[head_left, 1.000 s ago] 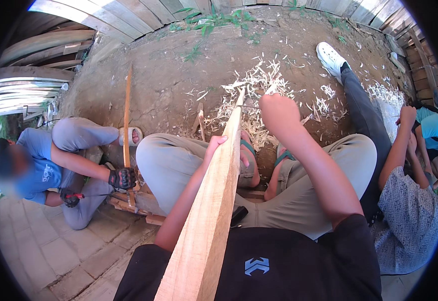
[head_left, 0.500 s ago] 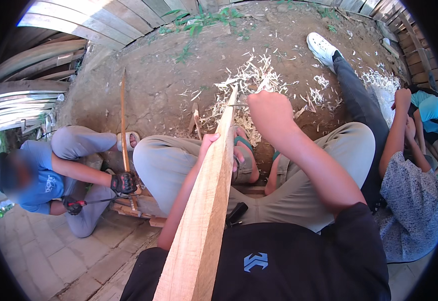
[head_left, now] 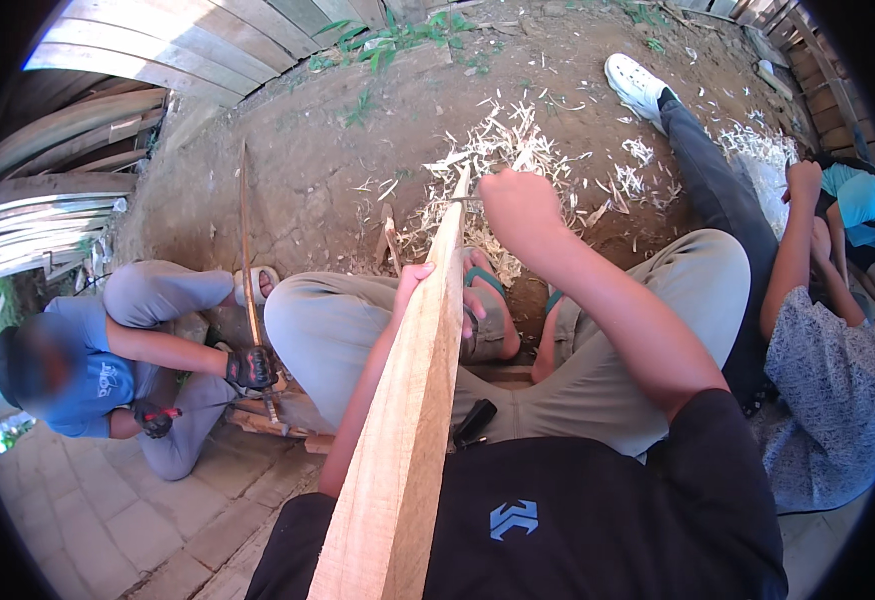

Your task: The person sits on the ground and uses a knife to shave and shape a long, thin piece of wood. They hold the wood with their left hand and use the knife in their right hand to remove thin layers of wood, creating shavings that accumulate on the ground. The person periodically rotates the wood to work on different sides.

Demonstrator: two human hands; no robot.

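Observation:
A long, pale piece of wood (head_left: pixel 397 430) slants from my lap up to a narrow tapered tip. My left hand (head_left: pixel 414 283) is wrapped round it from beneath, below the taper, with fingertips showing on its right side. My right hand (head_left: pixel 523 212) is closed in a fist on a knife whose handle is hidden. Its thin dark blade (head_left: pixel 466 199) lies across the wood close to the tip. Curly wood shavings (head_left: pixel 502 140) lie on the ground beyond the tip.
To my left, a person in gloves (head_left: pixel 250 368) works on a long thin wooden strip (head_left: pixel 247 230) with a red-handled tool. At right sits another person in a patterned shirt (head_left: pixel 827 400), one leg stretched forward. Stacked planks (head_left: pixel 72 135) stand at far left.
My right fist and the blade have shifted slightly up and left toward the wood's tip. At left, the gloved person's red-handled tool has moved a little.

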